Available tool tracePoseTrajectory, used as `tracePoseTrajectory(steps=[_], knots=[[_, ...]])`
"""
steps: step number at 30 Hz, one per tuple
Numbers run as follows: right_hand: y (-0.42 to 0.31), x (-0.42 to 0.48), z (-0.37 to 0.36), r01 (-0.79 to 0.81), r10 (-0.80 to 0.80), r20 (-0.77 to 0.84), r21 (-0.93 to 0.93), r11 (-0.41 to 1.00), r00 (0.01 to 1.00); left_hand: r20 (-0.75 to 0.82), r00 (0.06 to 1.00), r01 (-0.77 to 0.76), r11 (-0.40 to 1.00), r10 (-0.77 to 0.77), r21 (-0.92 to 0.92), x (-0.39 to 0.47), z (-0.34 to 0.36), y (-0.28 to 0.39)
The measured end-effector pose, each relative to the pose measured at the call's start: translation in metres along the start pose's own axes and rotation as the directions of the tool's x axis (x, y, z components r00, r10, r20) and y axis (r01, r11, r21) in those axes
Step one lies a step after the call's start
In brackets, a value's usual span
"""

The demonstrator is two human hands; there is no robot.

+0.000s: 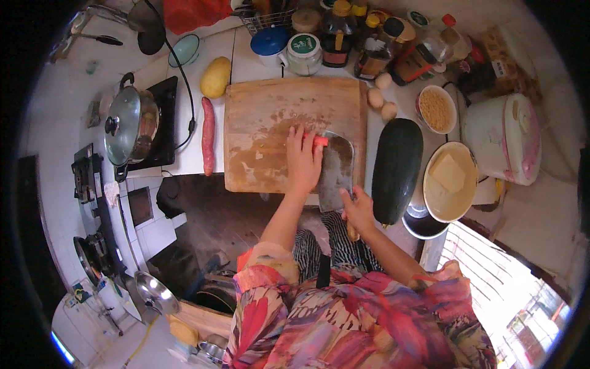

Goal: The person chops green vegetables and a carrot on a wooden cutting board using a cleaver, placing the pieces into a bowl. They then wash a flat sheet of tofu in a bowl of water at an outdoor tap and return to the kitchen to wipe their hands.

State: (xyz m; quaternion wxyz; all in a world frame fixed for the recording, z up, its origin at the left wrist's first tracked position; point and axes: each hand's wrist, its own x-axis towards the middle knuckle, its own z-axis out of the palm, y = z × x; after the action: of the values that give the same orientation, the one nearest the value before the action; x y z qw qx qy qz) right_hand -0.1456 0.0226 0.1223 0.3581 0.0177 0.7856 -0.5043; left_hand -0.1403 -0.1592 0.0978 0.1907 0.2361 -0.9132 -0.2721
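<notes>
On a wooden cutting board (258, 101), the fingers of my left hand (303, 159) hold down an orange-red vegetable piece (321, 140), probably carrot. Part of it is hidden under the fingers. My right hand (358, 210) grips the handle of a cleaver (339, 170). The broad blade lies just right of the left fingers, its far end by the vegetable piece; I cannot tell whether they touch. Wet stains and small scraps mark the board around my left hand.
Left of the board lie a long reddish root (208, 136) and a yellow oval vegetable (215, 77); a lidded pot (133, 124) stands beyond. To the right are eggs (375, 98), a dark green gourd (397, 170) and an enamel bowl (471, 184) holding a pale block. Bottles (339, 37) line the back.
</notes>
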Motion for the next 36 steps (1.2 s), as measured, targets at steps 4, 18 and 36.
tracePoseTrajectory(steps=[4, 18, 36], knots=[[-0.011, 0.005, 0.006, 0.018, -0.013, 0.087, -0.058, 0.998, 0.996, 0.021, 0.996, 0.089, 0.983, -0.086, -0.163, -0.022, -0.004, 0.013], [-0.013, -0.018, 0.038, 0.226, -0.153, 0.318, -0.207, 0.952, 0.936, -0.215, 0.926, 0.257, 0.937, -0.309, -0.237, -0.059, -0.036, 0.012], [0.044, -0.318, 0.271, 0.709, 0.154, 0.965, -0.259, 0.656, 0.21, -0.787, 0.205, 0.812, 0.55, -0.581, -0.195, -0.471, -0.283, -0.057]])
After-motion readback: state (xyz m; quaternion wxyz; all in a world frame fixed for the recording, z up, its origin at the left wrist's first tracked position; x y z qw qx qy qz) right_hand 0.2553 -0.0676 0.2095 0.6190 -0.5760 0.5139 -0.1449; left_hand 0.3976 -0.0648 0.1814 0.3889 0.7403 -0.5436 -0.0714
